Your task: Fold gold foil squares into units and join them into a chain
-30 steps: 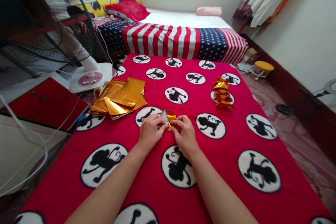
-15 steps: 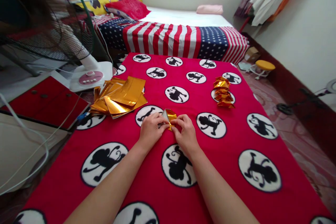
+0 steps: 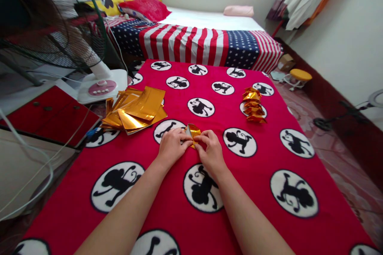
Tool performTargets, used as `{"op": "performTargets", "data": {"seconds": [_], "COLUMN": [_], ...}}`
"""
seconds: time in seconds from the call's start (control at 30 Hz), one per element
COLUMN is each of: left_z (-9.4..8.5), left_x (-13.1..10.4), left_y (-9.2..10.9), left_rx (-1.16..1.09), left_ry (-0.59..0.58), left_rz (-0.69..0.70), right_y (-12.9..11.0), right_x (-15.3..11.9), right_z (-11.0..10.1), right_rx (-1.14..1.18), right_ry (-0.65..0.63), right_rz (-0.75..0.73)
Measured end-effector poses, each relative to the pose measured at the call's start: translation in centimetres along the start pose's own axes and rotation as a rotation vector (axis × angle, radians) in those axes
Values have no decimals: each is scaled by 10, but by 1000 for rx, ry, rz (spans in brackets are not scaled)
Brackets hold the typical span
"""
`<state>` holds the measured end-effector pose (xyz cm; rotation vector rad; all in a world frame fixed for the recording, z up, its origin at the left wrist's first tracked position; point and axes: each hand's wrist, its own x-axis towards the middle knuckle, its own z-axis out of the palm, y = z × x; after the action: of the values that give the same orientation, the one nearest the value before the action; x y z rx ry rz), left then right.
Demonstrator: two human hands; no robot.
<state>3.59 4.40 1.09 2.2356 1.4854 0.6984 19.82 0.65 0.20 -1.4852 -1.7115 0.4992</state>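
A small piece of gold foil paper (image 3: 194, 129), partly folded and with a pale inner side showing, lies between my hands on the red cloth (image 3: 233, 179). My left hand (image 3: 173, 143) pinches its left side between thumb and fingers. On the other side my right hand (image 3: 210, 146) is closed on the paper, with its fingertips close to those of the left. The fingers cover the lower part of the paper. To the left is a loose pile of flat gold foil sheets (image 3: 140, 107). Several folded gold pieces (image 3: 253, 105) stand in a row at the right.
A fan (image 3: 101, 81) stands at the left beside a red-topped cabinet (image 3: 44, 111) with a white cable. Beyond the cloth is a bed (image 3: 191, 44) with a red pillow (image 3: 146, 7). A yellow stool (image 3: 301, 74) sits on the floor at right.
The left flap of the gold foil paper has shifted slightly, showing more gold at its left edge. Both hands keep their grip in nearly the same place.
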Motion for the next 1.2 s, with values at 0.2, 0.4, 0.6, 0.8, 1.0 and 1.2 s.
{"op": "performTargets", "data": {"seconds": [0.2, 0.4, 0.6, 0.8, 1.0, 1.2], "left_z": [-2, -4, -6, -7, -8, -5], "left_x": [-1, -1, -1, -1, -1, 1], "left_y": [2, 4, 7, 7, 6, -5], "left_rx": [13, 21, 27, 41, 20, -59], "left_ry": [-5, -16, -39, -49, -62, -96], "left_rz": [4, -17, -24, -35, -26, 15], "right_y": [0, 1, 0, 0, 0, 0], "right_x": [-1, -1, -1, -1, 0, 1], "right_z": [0, 1, 0, 0, 4, 6], "right_rx": [10, 11, -5, -10, -23, -56], "right_ry": [1, -1, 0, -2, 16, 22], "right_rz": [-9, -12, -20, -17, 12, 23]}}
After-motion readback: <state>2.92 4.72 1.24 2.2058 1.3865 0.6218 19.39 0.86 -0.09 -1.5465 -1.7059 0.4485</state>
